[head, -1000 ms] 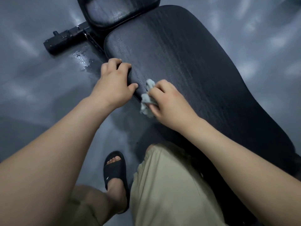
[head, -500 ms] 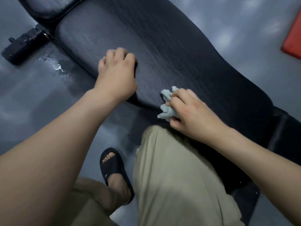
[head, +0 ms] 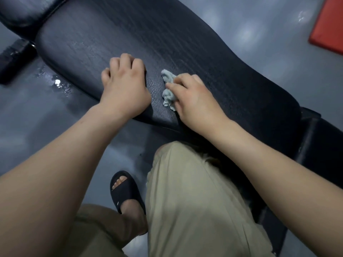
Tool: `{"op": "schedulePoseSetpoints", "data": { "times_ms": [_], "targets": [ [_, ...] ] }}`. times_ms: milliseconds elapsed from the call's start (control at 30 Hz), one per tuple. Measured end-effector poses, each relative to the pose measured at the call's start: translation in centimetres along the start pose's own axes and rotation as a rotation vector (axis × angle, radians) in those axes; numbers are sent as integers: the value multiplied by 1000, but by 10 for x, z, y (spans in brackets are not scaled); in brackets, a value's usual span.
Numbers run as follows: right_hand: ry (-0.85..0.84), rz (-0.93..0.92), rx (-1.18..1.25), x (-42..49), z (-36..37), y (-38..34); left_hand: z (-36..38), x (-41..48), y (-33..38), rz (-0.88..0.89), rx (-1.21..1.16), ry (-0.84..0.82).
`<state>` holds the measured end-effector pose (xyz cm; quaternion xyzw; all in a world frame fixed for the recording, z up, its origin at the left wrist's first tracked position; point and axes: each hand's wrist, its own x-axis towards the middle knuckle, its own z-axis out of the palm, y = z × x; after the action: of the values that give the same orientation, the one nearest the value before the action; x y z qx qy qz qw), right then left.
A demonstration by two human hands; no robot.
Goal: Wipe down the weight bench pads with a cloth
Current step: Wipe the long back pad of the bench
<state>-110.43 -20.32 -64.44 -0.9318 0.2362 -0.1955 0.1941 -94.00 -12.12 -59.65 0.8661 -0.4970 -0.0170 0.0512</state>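
A long black textured bench pad (head: 194, 52) runs from upper left to right. A second black pad (head: 27, 10) sits at its upper left end. My right hand (head: 193, 102) holds a crumpled pale grey-blue cloth (head: 168, 86) and presses it onto the pad near the near edge. My left hand (head: 125, 88) rests on the pad just left of the cloth, fingers curled, holding nothing. Most of the cloth is hidden under my right hand.
The grey floor (head: 46, 112) has a wet patch beside the bench. A black frame foot (head: 14, 58) juts out at the left. A red mat (head: 328, 28) lies at the upper right. My beige-trousered knee (head: 185, 182) and black slipper (head: 126, 191) are below the pad.
My right hand has slid the cloth from the pad's near edge further up onto its top. The view has shifted right along the bench, and my left hand stays on the pad.
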Motion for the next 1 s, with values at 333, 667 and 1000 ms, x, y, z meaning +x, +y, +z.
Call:
{"op": "schedulePoseSetpoints", "data": {
  "times_ms": [333,667,1000],
  "targets": [
    [-41,-47,-60,-4,-6,12,9,7,5,25,13,59],
    [-26,-6,-20,3,-15,22,11,10,12,165,2,-19],
    [52,200,-74,68,-26,69,6,21,27,145,-63,-86]
  ]
}}
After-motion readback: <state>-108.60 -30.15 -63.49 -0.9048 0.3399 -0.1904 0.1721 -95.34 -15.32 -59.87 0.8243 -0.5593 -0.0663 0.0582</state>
